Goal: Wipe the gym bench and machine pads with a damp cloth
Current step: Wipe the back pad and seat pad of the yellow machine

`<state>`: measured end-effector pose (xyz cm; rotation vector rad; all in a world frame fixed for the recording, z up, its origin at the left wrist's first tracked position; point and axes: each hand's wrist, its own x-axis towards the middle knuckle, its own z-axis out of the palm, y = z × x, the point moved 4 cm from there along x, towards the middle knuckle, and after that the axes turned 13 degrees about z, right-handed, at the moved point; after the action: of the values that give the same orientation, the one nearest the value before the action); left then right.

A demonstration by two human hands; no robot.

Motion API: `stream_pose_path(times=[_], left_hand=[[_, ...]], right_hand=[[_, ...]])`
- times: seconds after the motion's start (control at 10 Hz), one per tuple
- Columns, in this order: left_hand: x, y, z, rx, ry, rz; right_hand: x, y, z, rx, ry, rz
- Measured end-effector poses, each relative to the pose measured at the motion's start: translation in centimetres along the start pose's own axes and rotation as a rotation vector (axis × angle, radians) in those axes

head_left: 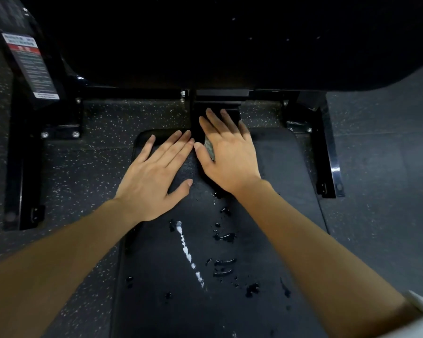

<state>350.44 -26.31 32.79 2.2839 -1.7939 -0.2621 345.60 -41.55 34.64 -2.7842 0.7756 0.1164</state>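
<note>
Two bare hands lie flat with fingers straight at the far end of a dark bench pad [279, 191]; the left hand [154, 172] presses the pad itself; the right hand [227, 154] covers a grey scrap, seemingly the damp cloth [209, 148], which shows between thumb and forefinger. Water drops [224, 236] bead nearer the person; the cloth looks soft, limp and light, best bunched under the palm.
</note>
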Motion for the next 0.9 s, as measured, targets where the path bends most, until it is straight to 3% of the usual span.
stream_pose_path(times=[0.1, 0.3, 0.5, 0.6, 0.8, 0.9], left_hand=[[0.0, 0.0, -0.1, 0.002, 0.002, -0.007], [0.0, 0.1, -0.1, 0.008, -0.008, -0.011], [0.0, 0.1, 0.0, 0.013, -0.017, -0.013], [0.0, 0.0, 0.1, 0.013, -0.027, -0.017], [0.0, 0.0, 0.2, 0.029, -0.044, -0.016], [0.0, 0.0, 0.2, 0.040, -0.045, -0.015]], right_hand=[[0.2, 0.4, 0.6, 0.007, -0.038, 0.015], [-0.6, 0.1, 1.3, 0.145, 0.110, 0.041], [-2.6, 0.4, 1.3, 0.045, 0.189, -0.124], [-2.3, 2.9, 1.0, 0.027, 0.140, -0.140], [-1.8, 10.2, -0.6, 0.086, 0.092, 0.088], [-1.6, 10.7, -1.1, 0.139, 0.118, 0.230]])
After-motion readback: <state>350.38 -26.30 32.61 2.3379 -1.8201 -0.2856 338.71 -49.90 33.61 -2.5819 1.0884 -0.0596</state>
